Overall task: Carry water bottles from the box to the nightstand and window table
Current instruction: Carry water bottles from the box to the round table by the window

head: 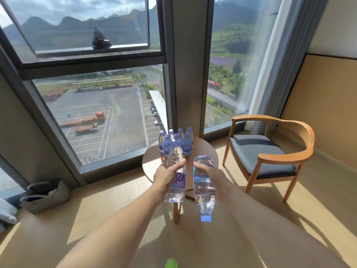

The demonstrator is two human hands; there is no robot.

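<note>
1. The left hand (168,176) has its fingers wrapped round the middle of a clear water bottle (176,171), at the top edge of the purple label; the bottle's neck points away, toward the table, and its base points back at the person.
2. The right hand (207,172) is curled round a second water bottle (204,187) near its base, and this one hangs the other way, blue cap (206,218) down toward the floor (probably just how it came to hand, since carrying needs no upright hold).
3. Both bottles are held out in the air above the near edge of the round wooden window table (209,151); neither touches it yet.
4. A cluster of upright bottles (176,141) with blue caps already stands at the far side of the table, packed close by the window, which leaves the near side bare for these two.
5. I judge the step in hand to be setting both down; the right bottle will need turning cap-up first, or it will not stand.
6. A wooden armchair (270,151) with a grey cushion sits just right of the table, and a grey bag (45,196) lies on the floor under the window (96,113). The box and nightstand are out of view.
</note>
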